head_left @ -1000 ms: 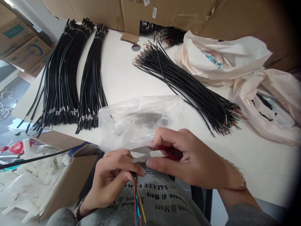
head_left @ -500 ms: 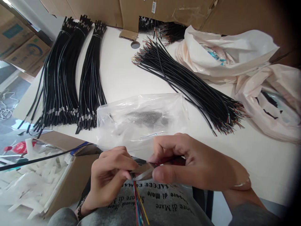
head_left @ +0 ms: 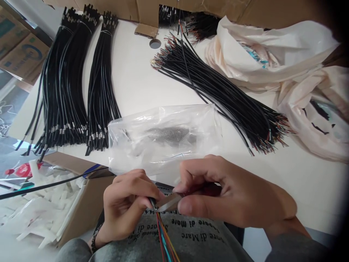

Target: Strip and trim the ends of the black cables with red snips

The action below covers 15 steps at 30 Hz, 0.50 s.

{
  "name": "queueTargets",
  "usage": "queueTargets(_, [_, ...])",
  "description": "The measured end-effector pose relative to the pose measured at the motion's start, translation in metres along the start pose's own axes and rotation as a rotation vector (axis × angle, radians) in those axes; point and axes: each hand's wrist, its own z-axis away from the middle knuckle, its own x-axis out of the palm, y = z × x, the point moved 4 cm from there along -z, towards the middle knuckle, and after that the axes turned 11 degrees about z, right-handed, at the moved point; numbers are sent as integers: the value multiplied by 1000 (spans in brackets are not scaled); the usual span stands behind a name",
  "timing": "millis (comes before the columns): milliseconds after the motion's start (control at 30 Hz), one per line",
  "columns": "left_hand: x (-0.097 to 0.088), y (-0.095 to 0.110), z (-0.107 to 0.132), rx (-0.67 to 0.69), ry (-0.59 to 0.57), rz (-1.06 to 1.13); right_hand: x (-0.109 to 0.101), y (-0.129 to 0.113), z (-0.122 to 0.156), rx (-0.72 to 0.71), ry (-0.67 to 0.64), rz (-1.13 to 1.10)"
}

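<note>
Close to my body, my left hand [head_left: 128, 205] pinches a black cable [head_left: 153, 200] near its stripped end. Several thin coloured wires [head_left: 165, 238], red, yellow and blue among them, fan out below the fingers over my grey shirt. Opposite it, my right hand [head_left: 215, 193] is closed around the dark red handle [head_left: 204, 190] of a small bladed cutter. Its flat metal blade [head_left: 170, 203] reaches left to the spot where the wires leave the black sheath. Whether the blade is cutting into anything, I cannot tell.
Bundles of black cables [head_left: 65, 80] lie at the back left, another cable pile [head_left: 218, 87] at the right. A clear plastic bag [head_left: 131, 145] with small dark bits lies in front of me. White bags [head_left: 286, 54] stand at the right. A carton of white scraps [head_left: 73, 214] is at the lower left.
The view has shifted slightly. The coloured wires now spread wider and slant more to the right. Both hands keep their grips, with the blade still at the cable end.
</note>
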Motion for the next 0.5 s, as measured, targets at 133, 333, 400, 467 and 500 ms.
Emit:
queueTargets(133, [-2, -6, 5, -73, 37, 40, -1, 0, -1, -27, 25, 63])
queueTargets(333, [-4, -12, 6, -141, 53, 83, -7, -6, 0, -125, 125, 153])
queueTargets(400, [-4, -12, 6, -167, 53, 93, -8, -8, 0, -121, 98, 220])
queueTargets(467, [-4, -12, 6, -194, 52, 100, -9, -9, 0, -105, 44, 308])
queueTargets(500, [-3, -13, 6, -207, 52, 103, -9, -10, 0, -101, 29, 347])
